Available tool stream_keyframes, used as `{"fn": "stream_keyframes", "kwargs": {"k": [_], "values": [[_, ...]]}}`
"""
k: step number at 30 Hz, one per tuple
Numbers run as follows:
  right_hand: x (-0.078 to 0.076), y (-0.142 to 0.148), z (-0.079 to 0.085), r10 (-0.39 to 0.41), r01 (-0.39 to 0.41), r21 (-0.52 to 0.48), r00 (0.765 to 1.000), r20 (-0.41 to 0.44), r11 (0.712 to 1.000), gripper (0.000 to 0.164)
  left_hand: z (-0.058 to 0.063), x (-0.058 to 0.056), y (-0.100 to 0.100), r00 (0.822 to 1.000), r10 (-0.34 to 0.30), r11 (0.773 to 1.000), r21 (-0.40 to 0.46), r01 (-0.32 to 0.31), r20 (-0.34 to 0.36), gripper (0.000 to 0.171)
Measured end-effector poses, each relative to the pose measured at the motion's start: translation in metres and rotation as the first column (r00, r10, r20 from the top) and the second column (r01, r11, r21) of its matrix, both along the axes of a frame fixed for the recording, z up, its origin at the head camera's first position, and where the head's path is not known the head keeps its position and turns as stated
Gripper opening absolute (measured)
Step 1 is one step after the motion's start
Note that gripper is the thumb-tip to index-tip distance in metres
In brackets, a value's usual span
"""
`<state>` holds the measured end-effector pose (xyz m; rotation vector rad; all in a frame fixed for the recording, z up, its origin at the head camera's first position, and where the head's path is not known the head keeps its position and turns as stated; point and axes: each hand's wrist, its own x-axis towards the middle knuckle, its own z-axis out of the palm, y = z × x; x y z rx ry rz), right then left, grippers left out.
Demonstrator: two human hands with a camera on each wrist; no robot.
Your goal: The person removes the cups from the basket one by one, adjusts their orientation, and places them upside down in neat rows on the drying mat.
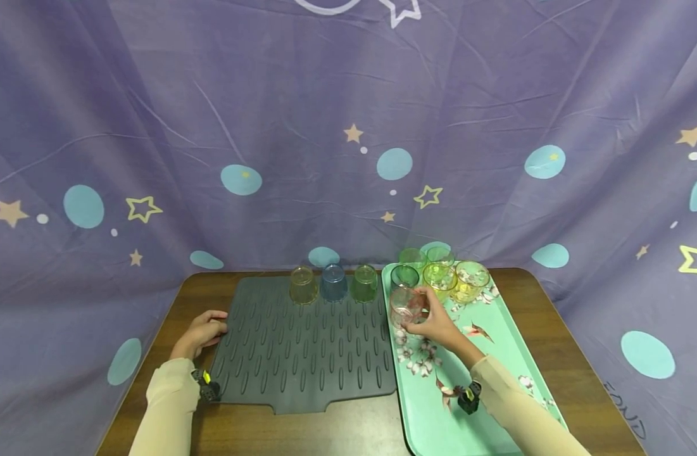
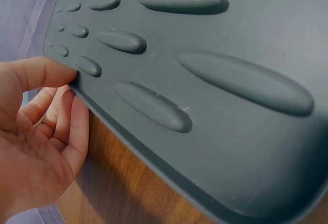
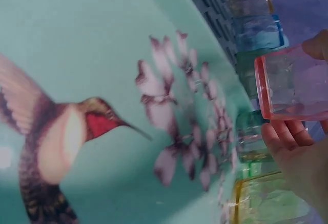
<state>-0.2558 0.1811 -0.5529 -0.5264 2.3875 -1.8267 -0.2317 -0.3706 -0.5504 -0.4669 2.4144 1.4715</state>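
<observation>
A purple curtain (image 1: pixel 314 88) with stars and blue ovals hangs behind and to both sides. Before it stands a brown wooden table (image 1: pixel 302 437), its far edge close to the cloth. Along the table's right side lies a mint-green tray (image 1: pixel 473 418), printed with blossoms and hummingbirds. A dark grey mat (image 1: pixel 302 380) with raised ridges covers the table's middle and left, its right edge beside the tray.

The left hand (image 1: pixel 204 332) pinches the mat's left edge, thumb on top and fingers beneath. The right hand (image 1: pixel 433 320) pinches a pink glass (image 1: pixel 403 308) between thumb and fingers, at the tray's left edge; whether the glass touches the tray I cannot tell.

Toward the tray's far edge stand a dark green glass (image 1: pixel 404 277), two yellow-rimmed glasses (image 1: pixel 470 282) and, behind, two paler green glasses (image 1: pixel 441 255). Near the mat's far edge, an amber glass (image 1: pixel 304 286), a blue glass (image 1: pixel 333 284) and a green glass (image 1: pixel 364 285) stand upside down in a row.
</observation>
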Motion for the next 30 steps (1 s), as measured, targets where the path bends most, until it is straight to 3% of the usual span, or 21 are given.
{"fn": "stream_keyframes", "kwargs": {"k": [11,18,25,30], "values": [[0.003,-0.019,0.03,0.058,-0.058,-0.041,0.998,0.017,0.997,0.072,0.0,0.001,-0.001,1.0,-0.01,1.0,0.002,0.01,-0.007,0.052],[0.0,-0.043,0.043,0.112,-0.115,-0.091,0.993,-0.043,0.989,0.072,-0.003,0.002,-0.001,1.0,-0.005,1.0,0.008,0.005,-0.014,0.052],[-0.004,-0.073,0.052,0.138,-0.141,-0.052,0.989,-0.058,0.989,0.068,-0.002,0.002,-0.001,1.0,-0.003,1.0,0.0,0.003,-0.015,0.051],[-0.01,-0.098,0.058,0.19,-0.188,0.03,0.973,-0.127,0.982,0.068,-0.003,0.0,-0.002,1.0,-0.004,1.0,-0.002,0.004,-0.002,0.051]]}}
